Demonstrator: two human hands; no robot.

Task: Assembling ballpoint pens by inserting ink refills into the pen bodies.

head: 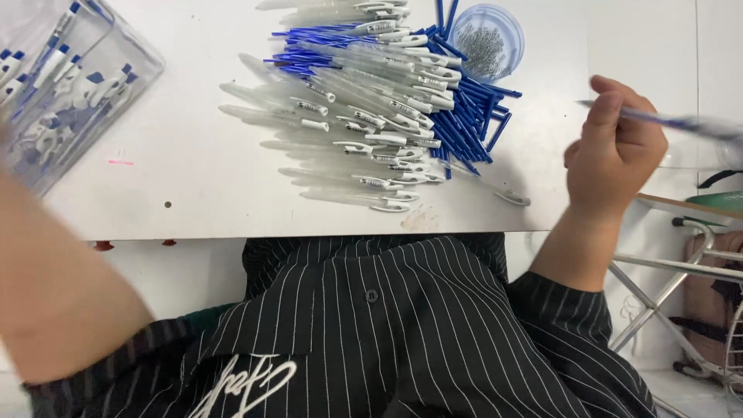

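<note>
My right hand (615, 155) is closed around a thin blue pen part (681, 124), blurred and pointing right, past the right edge of the white table (193, 178). Only my left forearm (54, 286) shows at the lower left; the hand itself is out of the frame. A pile of clear pen barrels (364, 101) lies on the table's middle, with blue refills (464, 116) heaped along its right side. One loose clear barrel (507, 196) rests near the front edge, left of my right hand.
A round clear cup of small metal springs (486, 42) stands behind the pile. A clear plastic box of white-and-blue pens (62, 85) sits at the left. A metal frame (681, 310) stands beside the table on the right.
</note>
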